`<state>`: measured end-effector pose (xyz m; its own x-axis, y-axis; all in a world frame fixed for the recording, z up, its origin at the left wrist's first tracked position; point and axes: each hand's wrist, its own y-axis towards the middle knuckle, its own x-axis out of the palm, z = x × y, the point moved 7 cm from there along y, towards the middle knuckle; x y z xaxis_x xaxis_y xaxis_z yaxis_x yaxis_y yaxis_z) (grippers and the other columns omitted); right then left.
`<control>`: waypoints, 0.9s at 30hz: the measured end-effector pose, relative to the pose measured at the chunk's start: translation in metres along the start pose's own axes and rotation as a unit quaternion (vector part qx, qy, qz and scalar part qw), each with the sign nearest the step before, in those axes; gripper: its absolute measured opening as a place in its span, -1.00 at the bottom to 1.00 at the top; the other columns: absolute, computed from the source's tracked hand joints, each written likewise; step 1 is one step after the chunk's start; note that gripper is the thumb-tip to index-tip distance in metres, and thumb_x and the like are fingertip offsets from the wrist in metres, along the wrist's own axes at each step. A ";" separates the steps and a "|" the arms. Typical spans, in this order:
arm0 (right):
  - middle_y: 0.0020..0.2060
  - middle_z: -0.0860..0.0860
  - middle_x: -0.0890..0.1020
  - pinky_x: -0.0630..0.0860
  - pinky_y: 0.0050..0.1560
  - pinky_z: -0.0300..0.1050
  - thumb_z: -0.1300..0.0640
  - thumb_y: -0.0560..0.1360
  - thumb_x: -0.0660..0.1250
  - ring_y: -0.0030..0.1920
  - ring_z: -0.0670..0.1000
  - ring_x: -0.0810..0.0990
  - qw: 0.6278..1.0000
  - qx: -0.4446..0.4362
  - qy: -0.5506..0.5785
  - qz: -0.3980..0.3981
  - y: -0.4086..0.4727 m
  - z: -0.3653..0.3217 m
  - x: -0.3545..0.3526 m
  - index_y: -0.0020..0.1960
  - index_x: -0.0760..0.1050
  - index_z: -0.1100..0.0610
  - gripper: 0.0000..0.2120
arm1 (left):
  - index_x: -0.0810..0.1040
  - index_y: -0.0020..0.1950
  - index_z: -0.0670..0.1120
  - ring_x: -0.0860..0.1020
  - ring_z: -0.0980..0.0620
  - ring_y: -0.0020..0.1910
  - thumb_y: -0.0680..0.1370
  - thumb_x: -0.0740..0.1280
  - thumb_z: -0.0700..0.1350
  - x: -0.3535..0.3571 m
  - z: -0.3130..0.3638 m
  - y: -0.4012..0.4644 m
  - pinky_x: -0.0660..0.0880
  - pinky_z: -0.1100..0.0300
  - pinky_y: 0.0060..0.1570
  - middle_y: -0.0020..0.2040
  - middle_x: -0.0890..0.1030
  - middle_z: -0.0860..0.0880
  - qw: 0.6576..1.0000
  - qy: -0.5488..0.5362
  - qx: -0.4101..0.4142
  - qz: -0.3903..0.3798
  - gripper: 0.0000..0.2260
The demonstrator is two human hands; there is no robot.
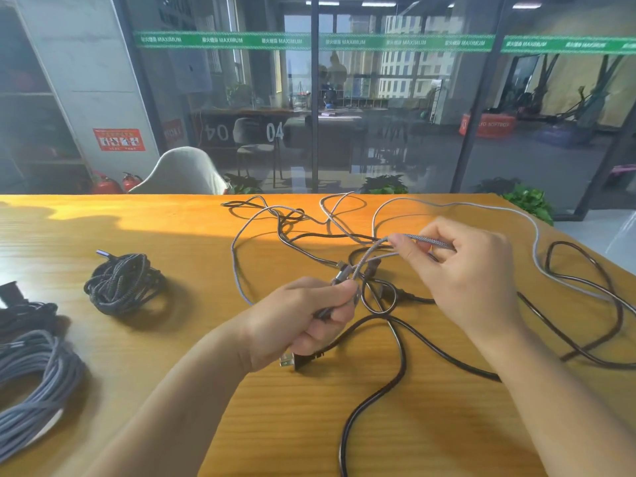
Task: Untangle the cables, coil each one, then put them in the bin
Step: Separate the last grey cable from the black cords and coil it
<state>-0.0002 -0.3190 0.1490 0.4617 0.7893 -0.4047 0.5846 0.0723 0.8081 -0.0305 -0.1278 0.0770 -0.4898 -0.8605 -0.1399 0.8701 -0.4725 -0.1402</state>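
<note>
1. The grey braided cable is the one being worked on right now, just right of the frame's centre. Its plug end sits at the left hand, and the rest loops off toward the top of the frame over the desk.
2. Left grip: fingers curled round the plug end of that grey cable, holding it up off the desk. Right hand: thumb and fingers pinching the same cable a bit further along, so a short stretch runs taut between the two.
3. It's still mixed up with the black power cable, which snakes across the lower right, with its plug lying just under the left hand.
4. Step-wise I'd say this is still untangling; coiling of this one hasn't started.
5. Next move probably calls for feeding the grey end back through the black loops near centre, without yanking the knot tighter.
6. Further out: a coiled black braided cable at middle left, and a grey coil at the lower left edge.
7. Can't see a bin anywhere.
</note>
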 end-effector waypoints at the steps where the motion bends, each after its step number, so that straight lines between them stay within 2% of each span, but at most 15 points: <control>1: -0.54 -0.13 0.42 0.22 -0.41 -0.31 -0.03 0.56 0.51 -0.46 -0.06 0.40 1.000 0.011 0.028 -0.005 -0.002 -0.003 0.002 -0.31 0.54 0.07 -0.66 | 0.34 -0.23 -0.05 0.09 0.03 -0.42 0.73 0.16 0.13 -0.001 -0.002 0.003 0.06 0.26 -0.47 -0.38 0.18 0.01 1.000 0.013 0.005 0.011 -0.61; 3: -0.53 -0.08 0.36 0.24 -0.41 -0.19 0.01 0.60 0.46 -0.47 -0.04 0.31 0.997 0.023 0.070 -0.028 -0.006 -0.010 0.009 -0.31 0.52 0.05 -0.66 | 0.36 -0.18 -0.08 0.08 -0.03 -0.37 0.66 0.18 0.21 -0.004 -0.005 0.008 0.02 0.14 -0.39 -0.33 0.17 -0.03 0.999 0.032 0.017 0.041 -0.61; 5: -0.52 -0.09 0.35 0.23 -0.40 -0.20 0.04 0.64 0.42 -0.45 -0.07 0.28 0.990 0.037 0.123 -0.057 -0.009 -0.015 0.014 -0.31 0.51 0.05 -0.65 | 0.36 -0.16 -0.08 0.08 -0.04 -0.36 0.63 0.19 0.23 -0.009 -0.007 0.011 0.03 0.14 -0.38 -0.32 0.17 -0.05 0.996 0.017 0.029 0.077 -0.61; 7: -0.51 -0.10 0.37 0.24 -0.40 -0.21 0.05 0.64 0.34 -0.45 -0.09 0.30 0.982 0.049 0.161 -0.090 -0.012 -0.019 0.018 -0.28 0.55 0.06 -0.69 | 0.36 -0.19 -0.05 0.09 -0.01 -0.38 0.68 0.18 0.23 -0.013 -0.005 0.011 0.05 0.19 -0.42 -0.34 0.16 -0.03 0.993 -0.026 0.046 0.101 -0.59; 8: -0.52 -0.05 0.38 0.26 -0.41 -0.16 0.06 0.63 0.30 -0.46 -0.07 0.31 0.978 0.050 0.170 -0.110 -0.014 -0.022 0.021 -0.26 0.56 0.05 -0.71 | 0.36 -0.21 -0.03 0.08 0.01 -0.40 0.70 0.15 0.25 -0.014 -0.003 0.011 0.05 0.21 -0.44 -0.35 0.16 -0.02 0.991 -0.053 0.053 0.109 -0.57; 10: -0.50 0.07 0.43 0.33 -0.39 0.05 0.06 0.63 0.26 -0.45 0.06 0.37 0.970 0.043 0.178 -0.159 -0.018 -0.030 0.027 -0.22 0.58 0.02 -0.73 | 0.35 -0.22 -0.01 0.04 0.04 -0.42 0.62 0.10 0.36 -0.015 0.002 0.010 0.01 0.22 -0.47 -0.36 0.13 -0.01 0.985 -0.107 0.061 0.123 -0.52; 13: -0.43 0.09 0.50 0.38 -0.33 0.09 0.01 0.64 0.22 -0.41 0.06 0.43 0.953 0.008 0.170 -0.251 -0.032 -0.043 0.041 -0.12 0.60 0.01 -0.76 | 0.35 -0.24 0.00 0.03 0.02 -0.43 0.51 0.16 0.43 -0.020 0.006 0.007 0.01 0.20 -0.47 -0.35 0.09 -0.02 0.975 -0.132 0.081 0.162 -0.50; 16: -0.38 0.04 0.55 0.40 -0.30 0.05 -0.09 0.68 0.14 -0.37 0.06 0.46 0.928 -0.026 0.123 -0.351 -0.049 -0.051 0.058 -0.05 0.59 0.02 -0.69 | 0.37 -0.24 0.00 0.04 -0.02 -0.41 0.58 0.27 0.27 -0.027 0.005 0.005 0.07 0.20 -0.48 -0.35 0.08 -0.03 0.966 -0.126 0.093 0.203 -0.60; 19: -0.34 -0.01 0.61 0.46 -0.19 0.02 -0.19 0.70 0.03 -0.31 0.03 0.54 0.903 -0.077 0.044 -0.420 -0.060 -0.057 0.069 -0.02 0.56 0.01 -0.58 | 0.27 -0.22 -0.05 0.06 0.01 -0.42 0.69 0.22 0.07 -0.033 0.005 0.005 0.09 0.21 -0.47 -0.34 0.11 -0.04 0.961 -0.133 0.113 0.216 -0.65; 21: -0.30 -0.05 0.65 0.49 -0.12 -0.03 -0.20 0.73 0.02 -0.25 -0.01 0.58 0.882 -0.091 0.020 -0.461 -0.066 -0.061 0.072 0.01 0.57 0.01 -0.57 | 0.22 -0.18 -0.08 0.09 0.00 -0.41 0.70 0.19 0.03 -0.034 0.009 0.003 0.10 0.19 -0.44 -0.33 0.14 -0.05 0.956 -0.139 0.133 0.221 -0.68; 23: -0.29 -0.05 0.66 0.49 -0.10 -0.06 -0.19 0.74 0.03 -0.23 -0.01 0.58 0.864 -0.088 0.034 -0.494 -0.072 -0.066 0.076 0.06 0.58 0.01 -0.57 | 0.29 -0.16 -0.07 0.15 -0.02 -0.41 0.70 0.18 0.04 -0.033 0.011 0.003 0.15 0.17 -0.41 -0.35 0.20 -0.05 0.953 -0.145 0.146 0.222 -0.70; 25: -0.30 0.00 0.65 0.50 -0.12 0.00 -0.13 0.75 0.05 -0.28 0.02 0.56 0.850 -0.069 0.067 -0.518 -0.078 -0.071 0.081 0.08 0.53 0.02 -0.65 | 0.33 -0.14 -0.08 0.22 -0.03 -0.41 0.70 0.18 0.05 -0.032 0.012 0.003 0.22 0.16 -0.38 -0.35 0.27 -0.06 0.951 -0.155 0.154 0.217 -0.71; 27: -0.30 0.06 0.66 0.49 -0.21 -0.07 -0.03 0.77 0.07 -0.36 0.02 0.53 0.829 -0.020 0.123 -0.545 -0.084 -0.073 0.086 0.08 0.45 0.07 -0.73 | 0.34 -0.14 -0.08 0.29 -0.06 -0.42 0.69 0.19 0.07 -0.029 0.016 0.002 0.28 0.13 -0.35 -0.35 0.32 -0.08 0.951 -0.170 0.159 0.205 -0.71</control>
<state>-0.0584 -0.2129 0.0782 -0.4802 0.3413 -0.8080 0.5404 0.8407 0.0339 -0.0136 -0.1064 0.0965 -0.1071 -0.9711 0.2133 0.9830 -0.0712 0.1693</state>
